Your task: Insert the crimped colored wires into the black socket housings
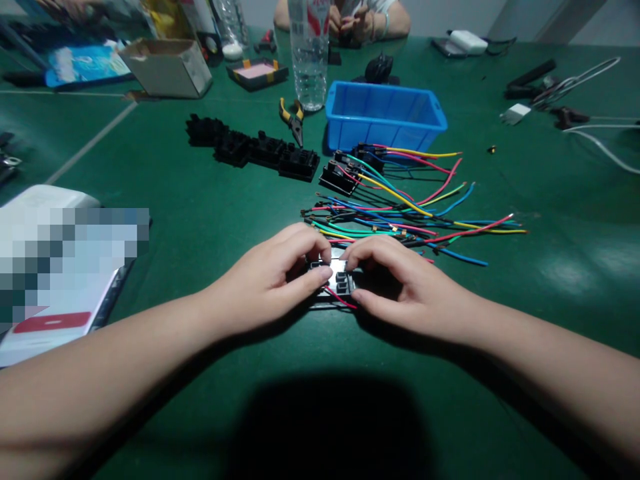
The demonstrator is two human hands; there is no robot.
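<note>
One blue bin [365, 132] sits beyond the right hand [423, 293]. Between that hand and the left hand [265, 273] is a black block [342, 283], which each pinches at its own end with thumb and fingers; a thin red wire [341, 299] runs between the thumbs.

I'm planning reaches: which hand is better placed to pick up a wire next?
Probably the right hand: the wires spread toward its side, their far ends well away from the left hand.
</note>
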